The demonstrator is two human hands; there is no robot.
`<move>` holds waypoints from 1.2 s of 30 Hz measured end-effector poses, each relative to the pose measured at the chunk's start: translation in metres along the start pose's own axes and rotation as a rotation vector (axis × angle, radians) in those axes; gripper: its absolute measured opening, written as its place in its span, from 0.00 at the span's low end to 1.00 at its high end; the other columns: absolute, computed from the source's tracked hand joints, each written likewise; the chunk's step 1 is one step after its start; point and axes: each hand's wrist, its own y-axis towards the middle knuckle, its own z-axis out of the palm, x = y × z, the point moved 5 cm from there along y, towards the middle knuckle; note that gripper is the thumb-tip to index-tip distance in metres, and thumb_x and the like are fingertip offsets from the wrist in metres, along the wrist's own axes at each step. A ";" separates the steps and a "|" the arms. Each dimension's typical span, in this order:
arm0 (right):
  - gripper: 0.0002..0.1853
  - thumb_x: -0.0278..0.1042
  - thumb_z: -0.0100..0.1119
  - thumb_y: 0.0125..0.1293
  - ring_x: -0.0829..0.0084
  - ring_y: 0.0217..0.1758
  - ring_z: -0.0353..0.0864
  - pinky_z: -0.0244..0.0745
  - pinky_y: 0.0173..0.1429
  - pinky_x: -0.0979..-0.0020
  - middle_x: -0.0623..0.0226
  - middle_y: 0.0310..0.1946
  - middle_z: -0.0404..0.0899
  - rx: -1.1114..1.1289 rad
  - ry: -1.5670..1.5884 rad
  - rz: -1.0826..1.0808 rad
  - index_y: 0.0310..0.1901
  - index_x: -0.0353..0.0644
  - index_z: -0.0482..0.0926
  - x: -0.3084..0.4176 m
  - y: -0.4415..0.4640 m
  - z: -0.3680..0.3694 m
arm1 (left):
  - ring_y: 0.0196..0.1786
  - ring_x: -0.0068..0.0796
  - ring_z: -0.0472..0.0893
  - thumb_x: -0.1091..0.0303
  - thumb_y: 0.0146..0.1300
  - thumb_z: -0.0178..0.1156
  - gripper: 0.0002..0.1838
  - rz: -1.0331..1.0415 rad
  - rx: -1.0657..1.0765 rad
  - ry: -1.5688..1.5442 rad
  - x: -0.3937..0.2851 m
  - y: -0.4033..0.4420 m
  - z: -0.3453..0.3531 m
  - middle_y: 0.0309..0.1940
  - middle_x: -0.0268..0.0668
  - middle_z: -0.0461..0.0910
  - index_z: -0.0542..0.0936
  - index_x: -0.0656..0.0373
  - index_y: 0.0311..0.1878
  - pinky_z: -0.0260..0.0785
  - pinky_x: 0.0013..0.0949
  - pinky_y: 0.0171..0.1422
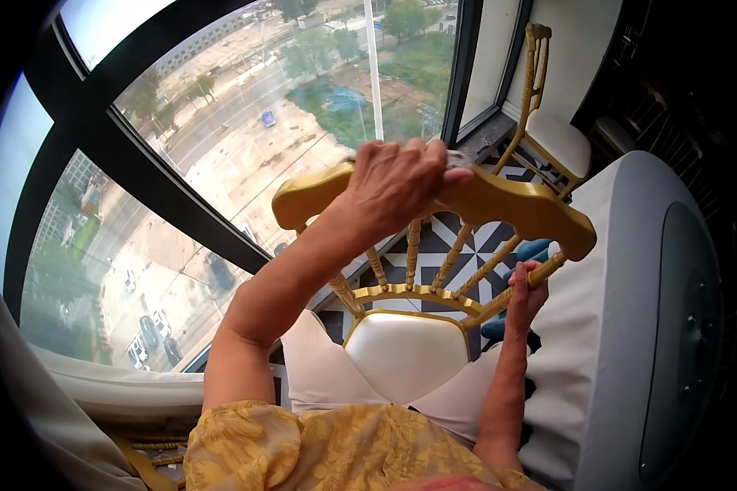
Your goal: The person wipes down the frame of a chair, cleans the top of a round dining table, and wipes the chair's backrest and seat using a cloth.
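Note:
A gold chair point(553, 214) with turned spindles and a white padded seat point(409, 348) stands in front of my body, its seat toward me. My left hand point(401, 180) lies over the middle of the top rail, fingers curled over the far side. A bit of greyish-white cloth point(456, 158) shows beside the thumb, between hand and rail; most of it is hidden. Lower down, my right hand point(528, 290) is wrapped round the chair's right back post.
Large windows point(246, 106) rise ahead and to the left. A covered table point(577, 327) stands close on my right. Another gold chair point(555, 139) is beyond it. Blue objects point(493, 329), partly hidden, lie behind my right hand. A pale curtain point(123, 385) hangs at lower left.

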 end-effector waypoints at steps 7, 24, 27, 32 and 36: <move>0.08 0.32 0.60 0.70 0.82 0.28 0.68 0.66 0.35 0.79 0.74 0.27 0.69 -0.090 0.029 -0.008 0.38 0.41 0.72 -0.006 -0.002 0.002 | 0.25 0.39 0.79 0.41 0.72 0.48 0.28 -0.008 -0.212 0.131 0.009 -0.018 -0.004 0.21 0.38 0.77 0.76 0.56 0.27 0.68 0.40 0.37; 0.21 0.43 0.64 0.65 0.68 0.41 0.79 0.75 0.48 0.68 0.59 0.43 0.79 -0.212 -0.275 -0.233 0.50 0.34 0.74 -0.010 -0.007 -0.003 | 0.18 0.32 0.71 0.40 0.72 0.49 0.32 0.257 -0.470 -0.232 -0.202 0.069 0.049 0.12 0.35 0.69 0.74 0.57 0.19 0.59 0.37 0.32; 0.20 0.42 0.63 0.66 0.69 0.41 0.78 0.75 0.48 0.68 0.60 0.42 0.79 -0.246 -0.321 -0.347 0.50 0.34 0.74 -0.013 -0.008 -0.005 | 0.21 0.30 0.71 0.41 0.71 0.50 0.32 0.331 -0.321 -0.286 -0.241 0.072 0.054 0.13 0.35 0.70 0.76 0.56 0.18 0.55 0.36 0.34; 0.20 0.41 0.63 0.67 0.70 0.40 0.78 0.75 0.47 0.69 0.61 0.41 0.80 -0.254 -0.274 -0.335 0.50 0.34 0.74 -0.012 -0.010 -0.003 | 0.23 0.30 0.75 0.52 0.65 0.59 0.21 0.785 -0.242 -0.062 -0.286 0.034 0.084 0.16 0.29 0.74 0.79 0.53 0.19 0.59 0.36 0.32; 0.19 0.41 0.62 0.68 0.70 0.40 0.78 0.74 0.46 0.69 0.62 0.39 0.80 -0.252 -0.259 -0.321 0.50 0.34 0.74 -0.010 -0.010 -0.001 | 0.25 0.30 0.78 0.56 0.63 0.62 0.19 1.005 -0.142 -0.170 -0.254 0.001 0.091 0.16 0.30 0.75 0.77 0.55 0.19 0.64 0.35 0.30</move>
